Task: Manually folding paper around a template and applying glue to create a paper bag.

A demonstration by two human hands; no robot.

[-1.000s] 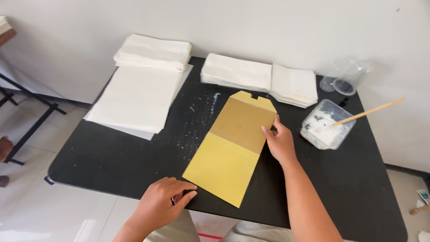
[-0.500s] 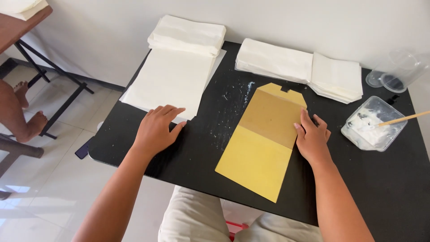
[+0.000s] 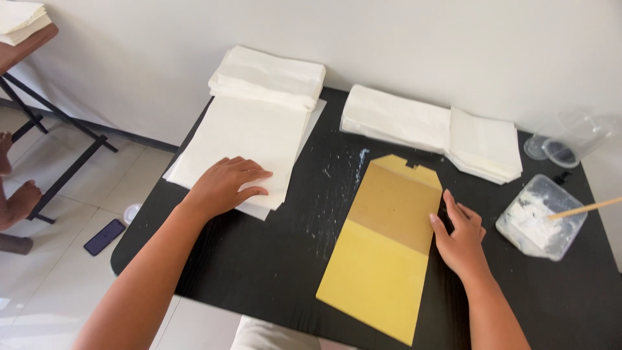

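Left hand (image 3: 223,185) flat on white sheets (image 3: 249,139); right hand (image 3: 461,241) at yellow template (image 3: 385,259).
We note both hands open, gripping nothing; sheets lie under our left; template's long axis runs diagonally, touching right fingertips.

**Table layout, head view**

Table (image 3: 272,272) fills the middle. Flat sheet stack (image 3: 249,139) lies on its left part, left hand (image 3: 223,185) resting on the stack's near edge. Folded paper pile (image 3: 269,74) sits behind the sheets, at the far edge. A second row of folded piles (image 3: 431,129) lies right of that, along the far edge. Envelope (image 3: 385,249) lies in front of this row, right of centre, right hand (image 3: 461,241) touching its right edge. Paste tub (image 3: 541,217) right of that hand, stick (image 3: 586,209) in it. Cups (image 3: 564,139) behind the tub. Phone (image 3: 103,236) on floor, left of table.
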